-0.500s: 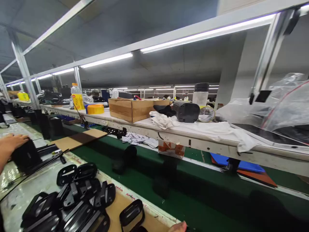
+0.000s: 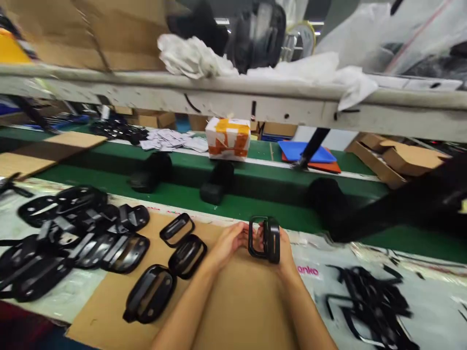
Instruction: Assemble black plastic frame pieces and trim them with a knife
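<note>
One black moulded frame point(image 2: 273, 240) is up off the surface, held between the person's left hand point(image 2: 228, 245) and right hand point(image 2: 286, 253), above a cardboard sheet point(image 2: 241, 311). Head view, looking down. Grip is closed, nothing released: right hand backs the frame's thick side, its fingers point(image 2: 260, 238) showing through the opening, while left fingertips point(image 2: 245, 236) press in from the left. Exact contact is partly hidden by the frame.

Handling, my read: light, stiff plastic, glossy enough to slip. The thin loop may flex if levered, so the thick side bar looks like the best hold.

Three more frames point(image 2: 188, 256) lie on the cardboard, just left of the left hand. A heap of similar black parts point(image 2: 80, 228) sits farther left. Tangled black strips point(image 2: 368, 301) lie right, on a plastic sheet point(image 2: 430, 287).

Beyond: green conveyor belt point(image 2: 251, 194) with dark blurred parts point(image 2: 219, 182), then an orange-taped white box point(image 2: 228, 138), paper slips point(image 2: 170, 140) and a blue tray point(image 2: 292, 150). White bench edge point(image 2: 219, 97) runs behind, crumpled white cloth point(image 2: 193, 58) on top. Dark blurred shape point(image 2: 412, 204) enters from the right; can't tell what it is.
</note>
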`<action>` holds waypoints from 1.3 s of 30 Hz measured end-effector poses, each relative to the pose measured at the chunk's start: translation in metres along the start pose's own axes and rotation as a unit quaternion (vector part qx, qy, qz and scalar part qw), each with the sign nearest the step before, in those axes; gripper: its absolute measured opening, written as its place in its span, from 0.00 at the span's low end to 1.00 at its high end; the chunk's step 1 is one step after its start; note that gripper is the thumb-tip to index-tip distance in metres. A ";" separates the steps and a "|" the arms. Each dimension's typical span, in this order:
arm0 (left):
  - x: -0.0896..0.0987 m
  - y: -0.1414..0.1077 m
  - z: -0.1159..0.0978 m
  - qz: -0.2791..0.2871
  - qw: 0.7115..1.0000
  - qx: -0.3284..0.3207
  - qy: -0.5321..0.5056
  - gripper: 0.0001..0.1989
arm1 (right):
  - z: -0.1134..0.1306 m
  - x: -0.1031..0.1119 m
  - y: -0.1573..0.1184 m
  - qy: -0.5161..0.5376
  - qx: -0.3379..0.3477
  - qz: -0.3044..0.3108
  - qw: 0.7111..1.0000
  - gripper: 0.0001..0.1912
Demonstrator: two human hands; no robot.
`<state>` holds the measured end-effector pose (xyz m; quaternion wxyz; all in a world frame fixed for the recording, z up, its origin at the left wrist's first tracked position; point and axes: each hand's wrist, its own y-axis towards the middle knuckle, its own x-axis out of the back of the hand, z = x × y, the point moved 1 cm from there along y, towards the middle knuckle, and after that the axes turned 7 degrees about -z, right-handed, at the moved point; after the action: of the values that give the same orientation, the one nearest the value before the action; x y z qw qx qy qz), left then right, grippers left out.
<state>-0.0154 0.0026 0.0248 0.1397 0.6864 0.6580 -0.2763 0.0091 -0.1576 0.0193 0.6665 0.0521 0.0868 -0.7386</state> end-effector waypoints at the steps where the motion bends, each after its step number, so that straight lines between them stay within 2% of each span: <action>1: 0.001 -0.005 0.001 0.025 1.000 0.014 -0.001 0.28 | -0.002 0.005 -0.001 0.002 -0.014 -0.004 1.000 0.21; 5: 0.006 -0.019 0.018 0.081 0.994 0.059 0.036 0.21 | -0.014 0.015 -0.009 -0.001 -0.038 -0.024 0.999 0.22; 9: 0.007 -0.020 0.030 0.064 0.994 0.069 0.061 0.22 | -0.020 0.014 -0.010 -0.015 -0.020 -0.049 0.998 0.20; 15: 0.014 -0.012 0.020 0.023 0.997 0.078 -0.014 0.26 | -0.021 0.010 -0.011 -0.024 0.026 -0.066 0.997 0.20; 22: 0.013 -0.014 0.021 0.018 0.996 0.080 0.032 0.21 | -0.006 0.009 -0.018 -0.065 0.109 -0.123 0.984 0.18; 33: 0.012 -0.013 0.025 0.012 0.998 0.059 0.023 0.22 | -0.013 0.013 -0.020 -0.125 0.163 -0.111 0.972 0.19; 39: 0.011 -0.014 0.023 0.001 0.997 0.038 0.073 0.21 | -0.010 0.017 -0.023 -0.145 0.190 -0.114 0.964 0.16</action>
<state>-0.0336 0.0002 0.0025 0.0649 0.7104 0.6546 -0.2502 -0.0161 -0.1697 0.0074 0.5608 0.0600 -0.1473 -0.8125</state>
